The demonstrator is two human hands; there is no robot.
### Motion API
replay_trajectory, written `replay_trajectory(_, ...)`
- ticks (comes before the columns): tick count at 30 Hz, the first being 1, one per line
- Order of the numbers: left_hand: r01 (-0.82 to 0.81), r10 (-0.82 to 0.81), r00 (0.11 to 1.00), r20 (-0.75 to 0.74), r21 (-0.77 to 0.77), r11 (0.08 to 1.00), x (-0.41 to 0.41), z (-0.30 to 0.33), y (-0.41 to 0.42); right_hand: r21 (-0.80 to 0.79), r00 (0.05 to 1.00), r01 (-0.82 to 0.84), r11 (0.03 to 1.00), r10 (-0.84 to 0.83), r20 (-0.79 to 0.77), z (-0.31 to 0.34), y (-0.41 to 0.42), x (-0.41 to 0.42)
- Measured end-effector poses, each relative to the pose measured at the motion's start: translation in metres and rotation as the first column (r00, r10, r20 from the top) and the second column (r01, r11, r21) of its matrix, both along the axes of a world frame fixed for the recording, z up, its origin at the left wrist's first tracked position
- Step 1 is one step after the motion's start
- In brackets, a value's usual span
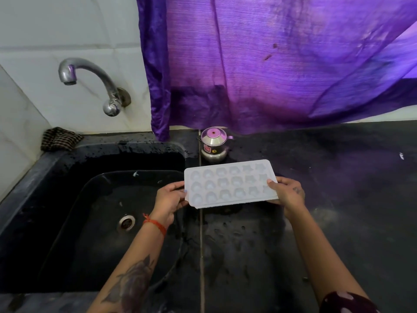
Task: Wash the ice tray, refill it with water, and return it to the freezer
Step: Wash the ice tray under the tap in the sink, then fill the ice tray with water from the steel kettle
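Gripping the ice tray [230, 184] by its short ends, left hand [170, 199] and right hand [287, 192], I held it mid-frame, long axis crosswise, tap [88, 83] away upper left.

Steel pot [214, 142] sticker: a small round yellow mark carries what looks like the digit 5, beside a red label whose print is too small to read.
Everything else: no readable text, brand or number shows on any other thing.
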State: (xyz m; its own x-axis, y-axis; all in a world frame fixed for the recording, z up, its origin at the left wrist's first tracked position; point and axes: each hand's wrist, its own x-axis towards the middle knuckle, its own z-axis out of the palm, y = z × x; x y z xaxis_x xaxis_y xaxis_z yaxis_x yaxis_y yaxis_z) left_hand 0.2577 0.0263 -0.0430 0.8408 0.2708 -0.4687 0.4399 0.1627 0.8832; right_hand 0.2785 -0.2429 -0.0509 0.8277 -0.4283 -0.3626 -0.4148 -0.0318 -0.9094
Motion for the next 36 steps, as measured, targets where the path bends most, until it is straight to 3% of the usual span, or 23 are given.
replay_trajectory(12,-0.005,0.006,0.998,-0.055,0.017,1.0,0.032,-0.021,-0.027,-0.36,0.992,-0.079,0.93,0.04,-0.116,-0.016,-0.029,0.027)
replay_trajectory(28,0.038,-0.031,0.995,-0.092,0.077,0.996,0.039,-0.035,-0.03,-0.441,0.98,-0.144,0.886,0.067,-0.185,-0.016,-0.033,0.026)
replay_trajectory(33,0.021,-0.015,1.0,-0.02,0.325,0.945,0.043,-0.033,-0.024,-0.53,0.994,-0.107,0.841,0.086,-0.063,-0.011,-0.028,0.032)
replay_trajectory(36,-0.016,-0.023,0.996,0.08,0.448,0.894,0.051,-0.02,-0.024,-0.487,0.984,-0.099,0.868,0.158,0.081,-0.004,-0.016,0.041)
